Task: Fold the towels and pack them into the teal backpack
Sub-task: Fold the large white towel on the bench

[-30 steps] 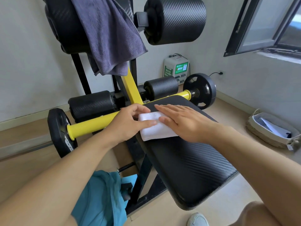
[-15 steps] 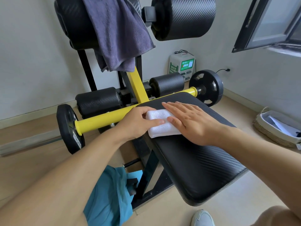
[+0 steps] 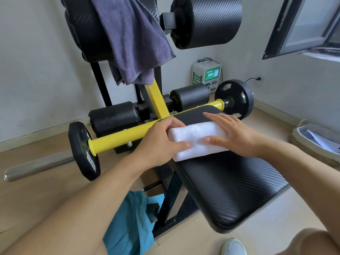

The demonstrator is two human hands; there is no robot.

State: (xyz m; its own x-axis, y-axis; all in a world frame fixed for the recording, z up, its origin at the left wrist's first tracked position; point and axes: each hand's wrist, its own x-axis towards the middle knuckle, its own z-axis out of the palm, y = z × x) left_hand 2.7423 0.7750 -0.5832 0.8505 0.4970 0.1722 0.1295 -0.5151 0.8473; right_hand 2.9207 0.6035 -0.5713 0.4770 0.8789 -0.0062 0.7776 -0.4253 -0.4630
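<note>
Pressing: both hands still flatten the folded white towel (image 3: 197,139) on the worktop (image 3: 230,183).
Left hand (image 3: 158,144): fingers curled round the towel's end.
Right hand (image 3: 233,134): fingers flat, spread.
Change: little; fold looks done, teal backpack (image 3: 128,227) next.

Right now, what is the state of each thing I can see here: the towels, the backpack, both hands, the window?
white towel: folded, lying on the black bench pad
grey towel: unfolded, draped over the upper roller pad
teal backpack: on the floor beside the bench, opening not visible
left hand: grips the towel's left end
right hand: flat, pressing on the towel
window: swung open
</note>
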